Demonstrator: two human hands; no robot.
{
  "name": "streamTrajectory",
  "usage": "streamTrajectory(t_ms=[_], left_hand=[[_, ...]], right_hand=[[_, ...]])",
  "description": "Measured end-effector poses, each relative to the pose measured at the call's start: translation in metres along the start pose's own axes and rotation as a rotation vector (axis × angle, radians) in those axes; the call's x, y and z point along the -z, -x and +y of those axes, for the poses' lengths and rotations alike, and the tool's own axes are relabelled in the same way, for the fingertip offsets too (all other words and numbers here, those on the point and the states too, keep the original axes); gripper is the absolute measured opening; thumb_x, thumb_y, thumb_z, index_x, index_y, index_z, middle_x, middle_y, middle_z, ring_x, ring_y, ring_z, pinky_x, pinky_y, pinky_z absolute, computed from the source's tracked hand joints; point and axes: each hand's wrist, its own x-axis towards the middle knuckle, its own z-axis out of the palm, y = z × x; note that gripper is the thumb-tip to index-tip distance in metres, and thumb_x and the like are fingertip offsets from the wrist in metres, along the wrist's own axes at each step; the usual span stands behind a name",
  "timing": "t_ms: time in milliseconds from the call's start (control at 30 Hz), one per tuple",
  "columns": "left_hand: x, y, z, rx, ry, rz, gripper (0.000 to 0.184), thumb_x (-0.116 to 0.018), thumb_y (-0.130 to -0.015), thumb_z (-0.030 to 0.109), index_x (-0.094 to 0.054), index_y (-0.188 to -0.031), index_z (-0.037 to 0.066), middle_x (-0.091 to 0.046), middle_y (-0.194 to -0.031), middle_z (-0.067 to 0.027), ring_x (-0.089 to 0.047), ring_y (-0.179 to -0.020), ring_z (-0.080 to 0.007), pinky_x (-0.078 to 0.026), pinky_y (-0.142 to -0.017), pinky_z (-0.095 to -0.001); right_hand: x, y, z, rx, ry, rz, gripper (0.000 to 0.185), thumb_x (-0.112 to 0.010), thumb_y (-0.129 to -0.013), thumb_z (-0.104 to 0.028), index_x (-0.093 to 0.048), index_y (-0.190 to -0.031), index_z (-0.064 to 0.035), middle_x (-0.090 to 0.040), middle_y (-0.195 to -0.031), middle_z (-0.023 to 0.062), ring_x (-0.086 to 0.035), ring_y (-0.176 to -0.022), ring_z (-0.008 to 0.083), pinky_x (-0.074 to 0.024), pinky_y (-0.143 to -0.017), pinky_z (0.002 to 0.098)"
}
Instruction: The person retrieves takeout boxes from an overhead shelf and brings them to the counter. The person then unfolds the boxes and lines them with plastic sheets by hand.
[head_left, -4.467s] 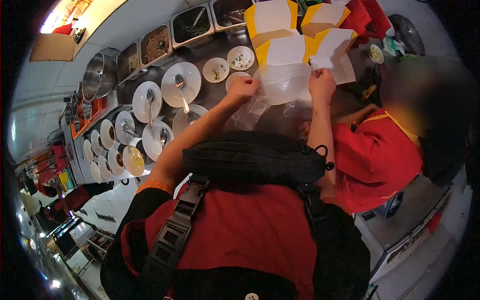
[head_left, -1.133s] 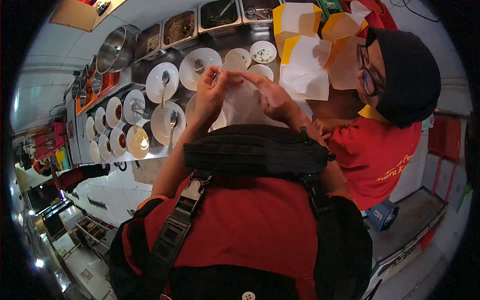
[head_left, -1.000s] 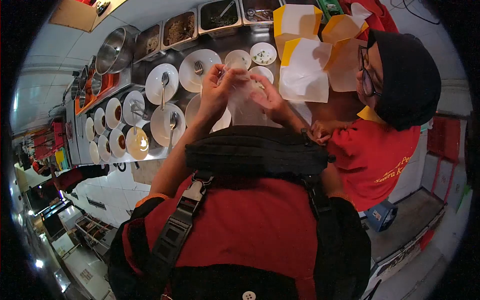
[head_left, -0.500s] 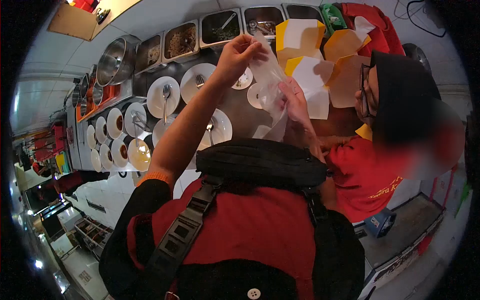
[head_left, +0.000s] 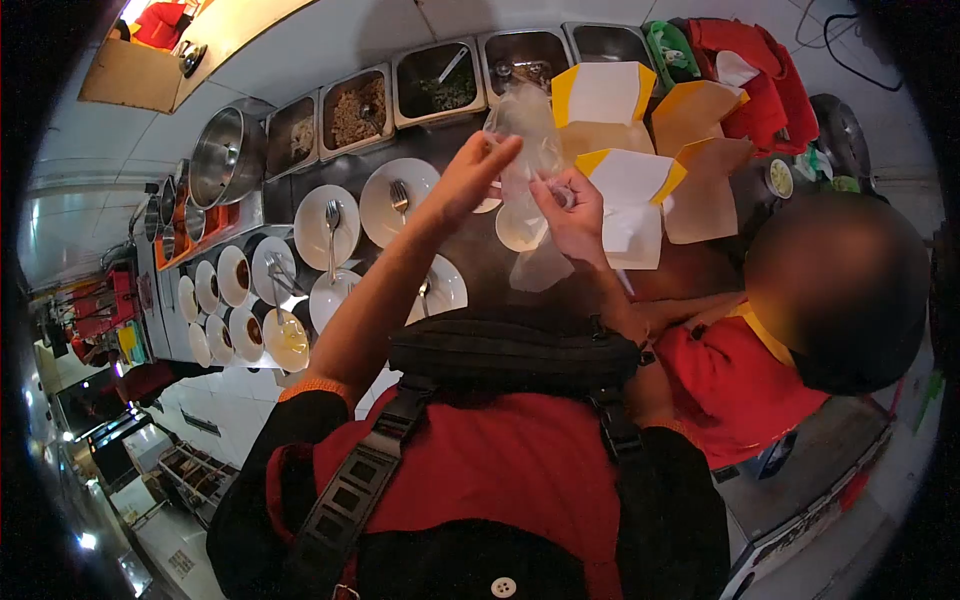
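Between my hands hangs a thin clear plastic bag [head_left: 532, 125], crumpled, with its lower end reaching down over the dark counter. My left hand [head_left: 472, 178] pinches its left edge. Lower on the other side, my right hand [head_left: 574, 215] closes its fingers on the plastic. Below the bag, partly covered, is a small white bowl [head_left: 515, 232]. Just right of my right hand stands an open paper takeaway box [head_left: 622, 178], white inside with yellow flaps. Left of my left hand lies a white plate [head_left: 378, 205] with a fork [head_left: 399, 198].
Metal food pans [head_left: 436, 90] line the back of the counter. Another plate [head_left: 325, 250] with cutlery and several small bowls [head_left: 235, 275] occupy the left. More open boxes [head_left: 705, 190] and a red basket [head_left: 765, 110] are at right. A co-worker [head_left: 735, 390] leans in close on the right.
Both hands have come a little closer together, and the bag is more bunched at the top. My left hand has lowered. The co-worker's head has dropped and turned; the camera view has shifted slightly.
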Motion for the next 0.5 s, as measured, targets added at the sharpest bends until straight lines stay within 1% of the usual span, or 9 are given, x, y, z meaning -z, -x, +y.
streamTrajectory(t_ms=[67, 100, 133, 167, 200, 267, 367, 467, 500], left_hand=[[0.004, -0.01, -0.034, -0.27, -0.413, 0.138, 0.026, -0.061, -0.092, 0.02, -0.053, -0.112, 0.006, -0.059, -0.106, -0.0031, -0.059, -0.091, -0.0128, -0.049, -0.077, -0.0276], [0.007, -0.011, -0.039, -0.27, -0.413, 0.139, 0.026, -0.061, -0.092, 0.02, -0.053, -0.112, 0.006, -0.059, -0.106, -0.0031, -0.059, -0.091, -0.0128, -0.049, -0.077, -0.0276], [0.011, -0.014, -0.042, -0.215, -0.325, 0.081, 0.024, -0.06, -0.09, 0.014, -0.053, -0.112, 0.005, -0.059, -0.104, -0.0034, -0.058, -0.092, -0.0122, -0.049, -0.077, -0.0273], [0.013, -0.016, -0.047, -0.161, -0.238, 0.022, 0.024, -0.059, -0.089, 0.008, -0.053, -0.111, 0.003, -0.059, -0.102, -0.0037, -0.058, -0.092, -0.0116, -0.049, -0.078, -0.0269], [0.011, -0.014, -0.046, -0.162, -0.24, 0.017, 0.024, -0.059, -0.089, 0.008, -0.053, -0.111, 0.003, -0.059, -0.102, -0.0037, -0.058, -0.092, -0.0116, -0.049, -0.078, -0.0269], [0.005, -0.006, -0.047, -0.324, -0.244, -0.103, 0.027, -0.054, -0.085, -0.001, -0.052, -0.111, 0.002, -0.06, -0.097, -0.0034, -0.059, -0.09, -0.0118, -0.049, -0.076, -0.0266], [-0.008, 0.008, -0.041, -0.343, -0.265, -0.191, 0.024, -0.048, -0.082, -0.008, -0.053, -0.104, 0.001, -0.062, -0.095, -0.0087, -0.061, -0.088, -0.0144, -0.049, -0.074, -0.0279], [-0.006, 0.019, -0.027, -0.203, -0.439, -0.21, 0.024, -0.048, -0.082, -0.006, -0.057, -0.103, 0.001, -0.061, -0.085, -0.0031, -0.059, -0.076, -0.0116, -0.049, -0.067, -0.0266], [-0.003, 0.019, -0.027, -0.205, -0.444, -0.22, 0.024, -0.048, -0.082, -0.006, -0.057, -0.103, 0.001, -0.061, -0.085, -0.0031, -0.059, -0.076, -0.0116, -0.049, -0.067, -0.0266]], right_hand=[[0.001, 0.002, -0.004, -0.031, 0.005, -0.052, 0.018, -0.072, -0.086, -0.008, -0.055, -0.08, -0.0062, -0.051, -0.073, -0.0059, -0.043, -0.064, 0.0018, -0.0364, -0.056, 0.0189], [0.002, 0.002, -0.009, -0.058, 0.011, -0.101, 0.016, -0.072, -0.085, -0.008, -0.056, -0.083, -0.0053, -0.053, -0.075, -0.0049, -0.044, -0.065, 0.0027, -0.0379, -0.058, 0.019], [0.0, 0.003, -0.014, -0.058, 0.012, -0.1, 0.016, -0.072, -0.085, -0.008, -0.056, -0.083, -0.0053, -0.053, -0.075, -0.0049, -0.044, -0.065, 0.0027, -0.0379, -0.058, 0.019], [-0.002, 0.004, -0.018, -0.021, -0.075, -0.115, 0.015, -0.071, -0.086, -0.009, -0.057, -0.085, -0.0044, -0.055, -0.078, -0.0036, -0.047, -0.067, 0.0038, -0.0396, -0.062, 0.0194], [-0.003, 0.004, -0.024, 0.019, -0.162, -0.129, 0.015, -0.071, -0.086, -0.01, -0.058, -0.087, -0.0035, -0.057, -0.081, -0.0023, -0.05, -0.069, 0.0049, -0.0413, -0.065, 0.0198], [0.002, 0.005, -0.036, -0.043, -0.203, -0.121, 0.014, -0.069, -0.087, -0.009, -0.058, -0.09, -0.003, -0.059, -0.082, -0.0015, -0.052, -0.071, 0.0056, -0.0423, -0.068, 0.0204], [0.016, 0.005, -0.036, -0.137, -0.201, -0.124, 0.01, -0.065, -0.09, -0.008, -0.057, -0.093, -0.0029, -0.061, -0.087, 0.0, -0.055, -0.075, 0.006, -0.0439, -0.071, 0.0214], [0.033, 0.008, -0.036, -0.143, -0.14, -0.097, 0.005, -0.061, -0.092, -0.006, -0.056, -0.092, -0.0039, -0.061, -0.088, 0.0003, -0.055, -0.075, 0.006, -0.0441, -0.07, 0.0216], [0.04, 0.01, -0.037, -0.12, -0.12, -0.069, 0.003, -0.058, -0.093, -0.004, -0.056, -0.092, -0.0044, -0.06, -0.086, -0.0001, -0.054, -0.073, 0.0062, -0.0437, -0.07, 0.0215]])
